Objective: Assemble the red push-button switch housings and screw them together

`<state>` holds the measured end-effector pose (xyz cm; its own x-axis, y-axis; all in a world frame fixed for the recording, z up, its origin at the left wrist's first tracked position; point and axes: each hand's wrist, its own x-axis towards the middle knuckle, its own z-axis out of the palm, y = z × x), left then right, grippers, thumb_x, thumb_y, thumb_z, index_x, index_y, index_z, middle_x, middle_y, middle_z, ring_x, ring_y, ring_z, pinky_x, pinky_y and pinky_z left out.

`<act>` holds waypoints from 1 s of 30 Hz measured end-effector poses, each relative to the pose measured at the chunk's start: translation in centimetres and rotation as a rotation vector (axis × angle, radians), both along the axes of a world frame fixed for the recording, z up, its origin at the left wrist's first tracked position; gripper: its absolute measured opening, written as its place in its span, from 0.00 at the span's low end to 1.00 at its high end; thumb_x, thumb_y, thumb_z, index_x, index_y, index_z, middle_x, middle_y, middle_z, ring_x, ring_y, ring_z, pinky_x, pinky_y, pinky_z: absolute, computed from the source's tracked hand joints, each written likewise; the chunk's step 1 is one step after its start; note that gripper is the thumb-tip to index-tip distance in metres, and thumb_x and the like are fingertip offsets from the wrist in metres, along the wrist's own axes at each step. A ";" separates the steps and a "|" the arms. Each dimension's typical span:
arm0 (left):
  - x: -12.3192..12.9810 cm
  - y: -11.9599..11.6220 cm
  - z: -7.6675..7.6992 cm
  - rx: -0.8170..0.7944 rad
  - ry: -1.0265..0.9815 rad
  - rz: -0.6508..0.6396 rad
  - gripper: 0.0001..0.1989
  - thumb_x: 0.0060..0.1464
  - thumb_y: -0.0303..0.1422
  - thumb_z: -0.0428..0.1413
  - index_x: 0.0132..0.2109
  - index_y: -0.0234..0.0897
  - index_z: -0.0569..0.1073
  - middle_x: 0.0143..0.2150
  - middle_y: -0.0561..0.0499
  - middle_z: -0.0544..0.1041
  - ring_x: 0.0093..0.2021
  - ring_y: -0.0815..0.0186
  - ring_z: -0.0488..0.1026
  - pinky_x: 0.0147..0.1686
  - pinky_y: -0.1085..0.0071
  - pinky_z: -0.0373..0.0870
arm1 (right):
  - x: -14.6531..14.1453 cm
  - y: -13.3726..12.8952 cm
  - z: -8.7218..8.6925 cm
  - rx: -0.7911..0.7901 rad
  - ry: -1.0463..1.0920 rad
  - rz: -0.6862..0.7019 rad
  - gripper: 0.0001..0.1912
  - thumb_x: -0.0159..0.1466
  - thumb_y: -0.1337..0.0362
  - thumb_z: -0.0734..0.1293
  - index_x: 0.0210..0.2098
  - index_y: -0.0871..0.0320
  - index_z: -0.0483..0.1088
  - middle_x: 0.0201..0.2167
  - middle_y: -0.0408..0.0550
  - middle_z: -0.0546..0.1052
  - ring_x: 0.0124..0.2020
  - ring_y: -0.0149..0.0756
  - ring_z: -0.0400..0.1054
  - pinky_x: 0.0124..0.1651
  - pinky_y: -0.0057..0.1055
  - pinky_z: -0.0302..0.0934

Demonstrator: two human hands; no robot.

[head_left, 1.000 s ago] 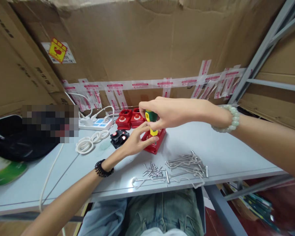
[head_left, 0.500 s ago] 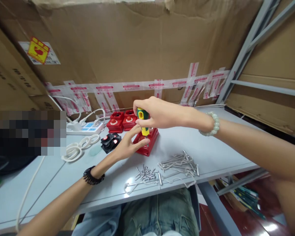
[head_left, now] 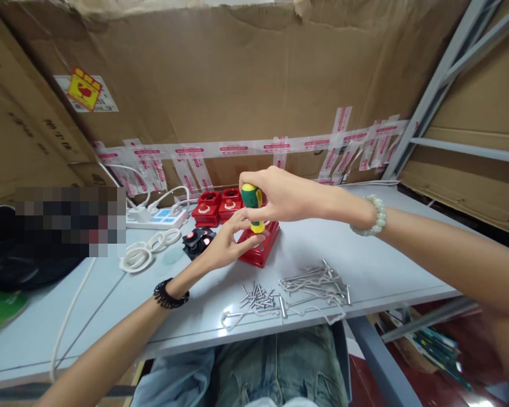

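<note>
My right hand (head_left: 275,195) is wrapped around the green and yellow handle of a screwdriver (head_left: 253,196), which points down at a red plastic housing (head_left: 266,250) on the table. My left hand (head_left: 228,243) lies against the left side of that housing, thumb and fingers around the screwdriver's lower end, steadying the part. A small metal screw seems to stand under the tip, mostly hidden by the left thumb. Several loose screws (head_left: 259,296) lie in a pile in front of the housing. Beside them is a heap of thin metal rods and bent wires (head_left: 311,282).
Two more red housings (head_left: 206,209) stand at the back, with black parts (head_left: 197,242) before them. White rings (head_left: 136,257) and a power strip (head_left: 163,217) with cables lie to the left. A large cardboard box (head_left: 237,85) walls off the back; a metal frame (head_left: 432,85) rises at right.
The view has shifted slightly left, so everything appears further right. The screwdriver handle has turned, now showing more green. Both hands stay at the red housing.
</note>
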<state>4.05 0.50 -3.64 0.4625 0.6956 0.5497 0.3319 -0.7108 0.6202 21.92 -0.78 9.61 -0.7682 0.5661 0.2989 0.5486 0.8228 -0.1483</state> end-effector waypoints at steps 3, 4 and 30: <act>0.1 0.1 -0.1 0.007 -0.031 0.062 0.11 0.53 0.41 0.63 0.34 0.36 0.77 0.44 0.44 0.79 0.47 0.56 0.73 0.51 0.54 0.69 | -0.1 -0.1 0.1 -0.003 -0.006 -0.006 0.10 0.59 0.62 0.67 0.30 0.57 0.59 0.26 0.43 0.68 0.26 0.29 0.55 0.29 0.30 0.46; 0.1 0.2 -0.2 0.012 -0.045 0.091 0.12 0.51 0.42 0.64 0.35 0.36 0.76 0.44 0.45 0.78 0.47 0.56 0.73 0.50 0.53 0.70 | -0.1 -0.2 0.1 -0.007 -0.008 -0.009 0.10 0.58 0.62 0.67 0.29 0.57 0.59 0.26 0.43 0.68 0.26 0.30 0.56 0.29 0.31 0.46; 0.3 -0.2 -0.4 0.115 0.070 0.181 0.18 0.52 0.48 0.62 0.30 0.37 0.76 0.36 0.47 0.77 0.43 0.55 0.71 0.49 0.54 0.66 | 0.4 0.0 -0.8 -0.058 0.144 -0.013 0.08 0.55 0.67 0.67 0.32 0.58 0.62 0.27 0.43 0.70 0.28 0.30 0.62 0.32 0.30 0.53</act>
